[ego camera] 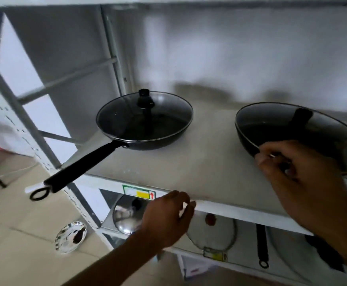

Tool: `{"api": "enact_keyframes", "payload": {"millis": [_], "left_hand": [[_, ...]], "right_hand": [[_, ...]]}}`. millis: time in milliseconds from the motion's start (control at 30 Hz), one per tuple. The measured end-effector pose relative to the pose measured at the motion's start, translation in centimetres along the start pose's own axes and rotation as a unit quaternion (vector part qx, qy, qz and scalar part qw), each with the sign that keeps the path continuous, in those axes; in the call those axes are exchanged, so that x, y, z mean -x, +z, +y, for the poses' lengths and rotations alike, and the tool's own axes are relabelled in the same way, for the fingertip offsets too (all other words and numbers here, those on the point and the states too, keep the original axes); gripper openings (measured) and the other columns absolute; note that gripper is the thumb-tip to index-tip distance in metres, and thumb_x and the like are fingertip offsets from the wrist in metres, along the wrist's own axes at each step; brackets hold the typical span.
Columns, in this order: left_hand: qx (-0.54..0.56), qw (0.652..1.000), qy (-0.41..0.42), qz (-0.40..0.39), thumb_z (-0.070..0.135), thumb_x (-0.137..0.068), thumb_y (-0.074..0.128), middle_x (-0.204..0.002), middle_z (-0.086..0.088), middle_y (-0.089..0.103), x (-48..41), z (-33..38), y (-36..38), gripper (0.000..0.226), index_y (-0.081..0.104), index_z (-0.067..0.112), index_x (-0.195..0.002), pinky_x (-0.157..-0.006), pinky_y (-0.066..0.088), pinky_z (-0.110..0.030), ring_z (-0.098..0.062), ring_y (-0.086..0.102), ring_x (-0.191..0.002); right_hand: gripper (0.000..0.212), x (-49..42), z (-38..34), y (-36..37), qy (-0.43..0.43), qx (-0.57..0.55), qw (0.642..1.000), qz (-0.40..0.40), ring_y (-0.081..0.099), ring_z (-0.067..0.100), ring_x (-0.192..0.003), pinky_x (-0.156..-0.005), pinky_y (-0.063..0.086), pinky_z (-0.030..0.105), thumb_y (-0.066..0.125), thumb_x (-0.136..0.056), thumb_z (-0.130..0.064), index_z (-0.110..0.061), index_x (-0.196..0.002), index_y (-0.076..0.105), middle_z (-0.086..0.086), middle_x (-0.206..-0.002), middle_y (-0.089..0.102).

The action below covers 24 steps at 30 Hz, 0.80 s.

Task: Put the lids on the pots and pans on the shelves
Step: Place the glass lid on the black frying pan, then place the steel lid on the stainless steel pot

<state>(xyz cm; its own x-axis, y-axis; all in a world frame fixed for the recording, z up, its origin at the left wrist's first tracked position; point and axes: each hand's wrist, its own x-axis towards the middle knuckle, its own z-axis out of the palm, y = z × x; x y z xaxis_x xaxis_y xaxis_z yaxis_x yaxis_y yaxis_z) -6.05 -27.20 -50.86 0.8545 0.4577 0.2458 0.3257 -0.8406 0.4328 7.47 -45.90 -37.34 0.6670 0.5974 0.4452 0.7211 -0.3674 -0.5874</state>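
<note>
Head view: my right hand (298, 168) is pinching the near rim of the glass lid (271, 122), which is lying on the black wok (244, 141) at the right of the upper shelf (189, 166). My left hand (168, 219) is hanging loosely curled, holding nothing, at the front edge of that shelf. A lidded frying pan (143, 122) is sitting left of the wok.

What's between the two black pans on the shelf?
Nothing. In the head view, only bare shelf lies between the long-handled pan and the right pan, whose glass lid the right hand pinches.
</note>
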Motion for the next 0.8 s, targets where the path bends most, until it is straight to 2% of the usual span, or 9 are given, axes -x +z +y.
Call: {"api": "enact_keyframes", "payload": {"millis": [100, 167, 267, 333, 433, 500, 600, 700, 800], "left_hand": [[-0.036, 0.999, 0.001, 0.015, 0.048, -0.089, 0.043, -0.087, 0.009, 0.067, 0.7, -7.4, 1.0, 0.026, 0.061, 0.030, -0.091, -0.062, 0.048, -0.026, -0.013, 0.064, -0.076], [-0.066, 0.997, 0.021, 0.017, 0.047, -0.090, 0.043, -0.087, 0.006, 0.067, 1.3, -11.3, 2.1, 0.029, 0.062, 0.026, -0.088, -0.063, 0.052, -0.030, -0.017, 0.064, -0.078], [-0.102, 0.992, 0.071, -0.002, 0.048, -0.091, 0.038, -0.089, 0.007, 0.068, 2.9, -16.6, 4.5, 0.038, 0.068, 0.024, -0.087, -0.063, 0.052, -0.031, -0.015, 0.063, -0.078], [-0.103, 0.992, 0.069, -0.014, 0.050, -0.088, 0.036, -0.096, 0.007, 0.069, 3.4, -20.2, 6.1, 0.041, 0.069, 0.025, -0.091, -0.064, 0.054, -0.032, -0.017, 0.066, -0.080], [-0.091, 0.996, 0.019, -0.004, 0.051, -0.084, 0.036, -0.103, 0.007, 0.070, 3.3, -25.9, 8.4, 0.040, 0.067, 0.030, -0.099, -0.062, 0.054, -0.031, -0.021, 0.069, -0.080], [-0.086, 0.996, -0.019, -0.002, 0.049, -0.088, 0.037, -0.105, 0.009, 0.068, 2.2, -29.1, 9.9, 0.037, 0.065, 0.031, -0.103, -0.064, 0.052, -0.029, -0.017, 0.067, -0.083], [-0.070, 0.996, -0.052, -0.001, 0.049, -0.088, 0.037, -0.102, 0.008, 0.063, 0.3, -33.4, 12.6, 0.035, 0.061, 0.030, -0.105, -0.068, 0.052, -0.032, -0.020, 0.064, -0.089], [-0.069, 0.995, -0.074, -0.003, 0.044, -0.089, 0.042, -0.103, 0.004, 0.060, -2.5, -36.7, 15.3, 0.025, 0.057, 0.029, -0.103, -0.071, 0.051, -0.035, -0.024, 0.064, -0.094], [-0.048, 0.994, -0.096, 0.000, 0.037, -0.092, 0.045, -0.117, 0.000, 0.058, -5.1, -39.2, 18.0, 0.033, 0.055, 0.029, -0.122, -0.080, 0.049, -0.036, -0.026, 0.061, -0.106]], "right_hand": [[0.027, 5.0, -3.6, 6.1, -0.037, -0.044, 0.998, -0.036, 0.058, -0.005, -0.081, -0.059, 0.043, 0.006, 0.046, -0.082, -0.055, -0.037, -0.094, 0.062, -0.018, -0.080, 0.062], [0.025, 7.5, -3.9, 11.2, -0.045, -0.044, 0.996, -0.069, 0.059, -0.001, -0.076, -0.059, 0.043, 0.011, 0.048, -0.082, -0.054, -0.035, -0.089, 0.064, -0.017, -0.077, 0.062], [0.025, 10.5, -1.8, 20.7, -0.005, -0.004, 0.989, -0.147, 0.058, -0.001, -0.075, -0.065, 0.043, 0.017, 0.044, -0.077, -0.057, -0.039, -0.086, 0.060, -0.020, -0.077, 0.059], [0.032, 11.5, 0.3, 26.4, 0.022, 0.016, 0.981, -0.190, 0.056, -0.001, -0.077, -0.073, 0.043, 0.020, 0.041, -0.076, -0.059, -0.038, -0.088, 0.061, -0.022, -0.078, 0.056], [0.031, 11.4, 2.7, 34.0, 0.042, 0.049, 0.969, -0.239, 0.057, 0.002, -0.099, -0.082, 0.039, 0.019, 0.050, -0.085, -0.050, -0.032, -0.107, 0.063, -0.018, -0.102, 0.062], [0.035, 10.3, 4.1, 38.8, 0.061, 0.069, 0.965, -0.246, 0.054, 0.008, -0.113, -0.090, 0.040, 0.021, 0.051, -0.090, -0.045, -0.030, -0.121, 0.057, -0.011, -0.120, 0.060], [0.049, 8.3, 5.8, 46.5, 0.080, 0.055, 0.968, -0.233, 0.048, 0.014, -0.126, -0.101, 0.042, 0.029, 0.050, -0.090, -0.044, -0.029, -0.136, 0.046, -0.005, -0.134, 0.053], [0.060, 6.4, 7.8, 53.5, 0.058, 0.050, 0.974, -0.212, 0.043, 0.017, -0.134, -0.109, 0.038, 0.033, 0.051, -0.084, -0.045, -0.036, -0.142, 0.037, -0.004, -0.144, 0.047], [0.071, 5.5, 9.9, 59.0, 0.045, 0.068, 0.980, -0.183, 0.036, 0.018, -0.140, -0.115, 0.031, 0.038, 0.048, -0.079, -0.055, -0.036, -0.145, 0.031, -0.005, -0.152, 0.040]]}}
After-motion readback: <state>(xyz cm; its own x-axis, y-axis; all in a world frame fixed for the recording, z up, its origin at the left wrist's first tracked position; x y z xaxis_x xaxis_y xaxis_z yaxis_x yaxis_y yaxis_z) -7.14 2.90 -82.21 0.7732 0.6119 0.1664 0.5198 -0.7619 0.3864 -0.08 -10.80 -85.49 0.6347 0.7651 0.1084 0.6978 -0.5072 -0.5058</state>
